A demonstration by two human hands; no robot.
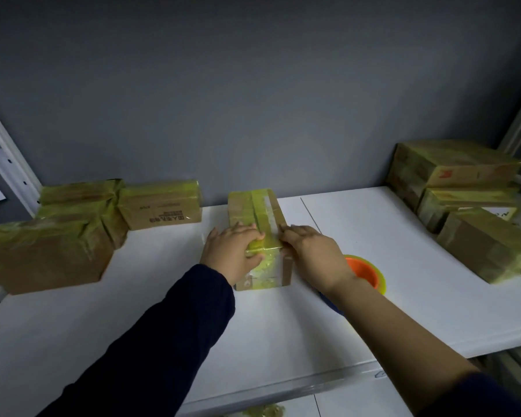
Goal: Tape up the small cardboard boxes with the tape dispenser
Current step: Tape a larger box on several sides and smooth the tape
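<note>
A small cardboard box (254,210) wrapped in yellow-green tape stands in the middle of the white table (388,266). My left hand (233,249) lies on the box's near top edge, its fingers and thumb around a bunched bit of yellow tape. My right hand (309,251) rests flat on the box's right near corner, fingers straight along the tape strip. The tape dispenser (366,270), with an orange core, a yellow tape roll and a blue part, sits on the table just right of the box, partly hidden behind my right wrist.
Several taped boxes (54,233) are piled at the left of the table, one more (161,206) beside them. Another stack of taped boxes (463,188) stands at the right. A grey wall closes off the back, white shelf posts (9,164) flank the sides.
</note>
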